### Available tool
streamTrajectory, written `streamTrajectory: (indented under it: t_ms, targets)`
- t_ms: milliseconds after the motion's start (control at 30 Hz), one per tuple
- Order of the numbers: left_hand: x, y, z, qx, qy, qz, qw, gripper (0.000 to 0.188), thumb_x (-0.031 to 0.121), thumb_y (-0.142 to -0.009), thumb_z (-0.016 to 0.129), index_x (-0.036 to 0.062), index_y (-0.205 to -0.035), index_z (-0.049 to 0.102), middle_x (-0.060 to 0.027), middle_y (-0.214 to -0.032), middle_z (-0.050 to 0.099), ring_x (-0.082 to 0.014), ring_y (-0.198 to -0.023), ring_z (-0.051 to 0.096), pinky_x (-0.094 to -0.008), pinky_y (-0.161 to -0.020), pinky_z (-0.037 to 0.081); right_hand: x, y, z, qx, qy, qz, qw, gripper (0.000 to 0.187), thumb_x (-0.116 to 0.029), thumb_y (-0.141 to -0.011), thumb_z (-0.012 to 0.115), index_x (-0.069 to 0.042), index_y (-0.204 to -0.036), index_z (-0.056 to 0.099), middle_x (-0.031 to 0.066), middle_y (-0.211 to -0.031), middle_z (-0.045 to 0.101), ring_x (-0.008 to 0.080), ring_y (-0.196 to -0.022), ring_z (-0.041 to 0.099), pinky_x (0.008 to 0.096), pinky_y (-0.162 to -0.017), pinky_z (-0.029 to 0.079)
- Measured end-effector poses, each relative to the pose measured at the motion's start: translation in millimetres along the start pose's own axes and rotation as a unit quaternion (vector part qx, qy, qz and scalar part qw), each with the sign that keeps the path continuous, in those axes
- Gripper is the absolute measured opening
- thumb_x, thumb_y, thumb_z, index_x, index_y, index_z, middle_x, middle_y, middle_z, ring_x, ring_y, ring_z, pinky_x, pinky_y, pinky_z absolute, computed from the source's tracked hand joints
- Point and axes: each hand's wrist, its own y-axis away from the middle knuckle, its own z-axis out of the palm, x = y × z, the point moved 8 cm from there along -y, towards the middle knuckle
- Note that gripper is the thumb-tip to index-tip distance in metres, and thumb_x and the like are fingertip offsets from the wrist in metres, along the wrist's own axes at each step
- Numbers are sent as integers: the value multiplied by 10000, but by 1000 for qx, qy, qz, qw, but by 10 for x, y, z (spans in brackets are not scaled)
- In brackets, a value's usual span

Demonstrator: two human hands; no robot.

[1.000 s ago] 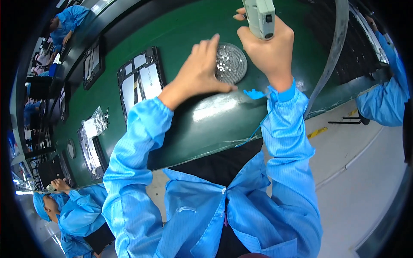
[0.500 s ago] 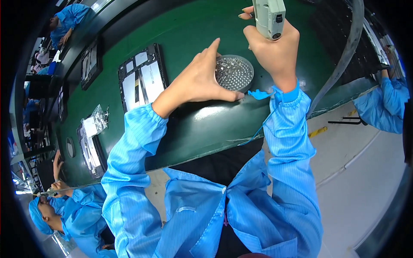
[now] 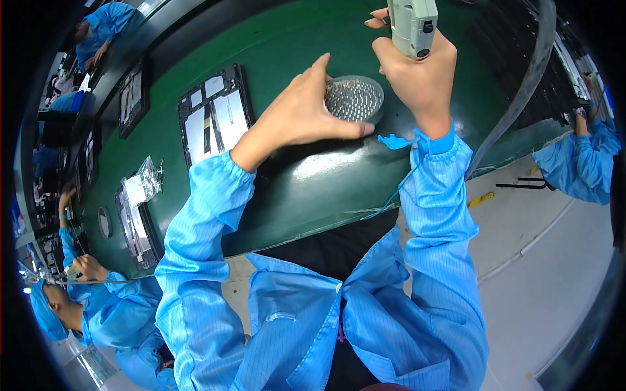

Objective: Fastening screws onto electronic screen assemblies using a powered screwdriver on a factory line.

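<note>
Nearest to us, our own blue sleeves rise from the lower edge and reach out over the green table (image 3: 306, 189), whose near edge runs just above our lap. Our left hand (image 3: 297, 117) lies spread, palm down, its fingers curved along the near rim of a round mesh dish (image 3: 354, 99) and its thumb pointing up on the dish's left side; it steadies the dish without lifting it. The dish sits flat on the table, filled with what look like many small shiny parts, too fine to tell apart. Our right hand (image 3: 417, 75) is wrapped tight around a pale grey power driver (image 3: 412, 26), held upright above and just to the right of the dish; its tip is out of view, so we cannot tell whether it carries anything.

Beyond our left hand, a dark flat panel with white patches (image 3: 215, 120) lies apart from the dish. Further left, another dark panel (image 3: 135, 228) and a clear plastic bag (image 3: 149, 182) rest near a co-worker in blue (image 3: 98, 306), and more people in blue work along the far end.

We judge the main hazard to be the dish: a nudge from our left fingers could tip it and scatter the small parts. A blue strap (image 3: 394, 141) hanging from our right cuff lies just beside the dish and could catch its rim.
</note>
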Motion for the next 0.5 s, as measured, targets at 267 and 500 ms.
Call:
streamTrajectory:
  t_ms: [267,500]
  targets:
    - [-29,-23,66,8,-10,17,1000,1363,610,-517,881,-194,-1442,285,-342,-1239,545,-449,-1176,546,-445,-1033,457,31,10,-16,-1,43,-52,998,329,9,-757,632,-9,-1077,709,70,-952,760,91,-616,648,245,-545,528]
    - [82,-65,104,56,-145,120,981,1377,572,-497,920,-179,-1451,271,-311,-1202,535,-445,-1111,539,-446,-1001,468,36,-13,-33,27,7,-41,999,203,-63,-709,683,-26,-900,740,117,-808,739,230,-708,728,313,-653,555]
